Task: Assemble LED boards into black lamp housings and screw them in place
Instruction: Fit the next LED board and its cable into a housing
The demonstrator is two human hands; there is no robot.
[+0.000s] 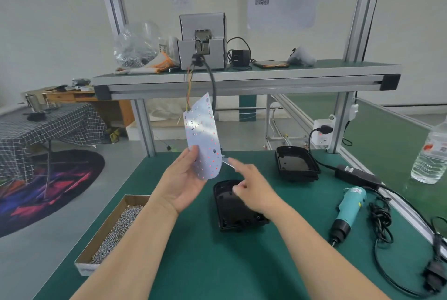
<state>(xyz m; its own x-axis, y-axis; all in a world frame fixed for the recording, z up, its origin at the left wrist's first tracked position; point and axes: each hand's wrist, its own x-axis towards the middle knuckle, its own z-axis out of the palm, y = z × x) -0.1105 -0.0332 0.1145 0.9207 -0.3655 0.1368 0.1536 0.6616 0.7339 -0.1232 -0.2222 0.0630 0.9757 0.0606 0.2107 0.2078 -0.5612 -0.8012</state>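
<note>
Nearest on the left, an open cardboard box (90, 255) heaped with screws (113, 232) sits at the front edge of the green mat (193, 263). Both forearms reach in over the mat. The left hand (183, 181) holds the LED board (204, 140) up in the air by its lower end, thumb pressed on the dotted white face and the other fingers behind it. The board stands nearly upright, tilted a little, well above the mat. The right hand (254, 191) hovers just beside it, index finger stretched toward a small pale tab at the board's lower right edge and the other fingers curled in. Whether they pinch anything I cannot tell. Under that hand an empty black housing (238, 212) lies open side up on the mat. To the right a teal screwdriver (348, 212) lies with its tip toward the front, its black cord (382, 222) coiled beside it. Farther back two more housings (296, 163) are stacked, with a black adapter (355, 175) near them and a water bottle (433, 154) at the right edge. Thin coloured wires (188, 91) rise from the board's top. Behind, on the shelf (242, 74), stand a grey feeder (203, 41), a clear bag (136, 45), a charger (240, 57) and a phone (271, 64).
</note>
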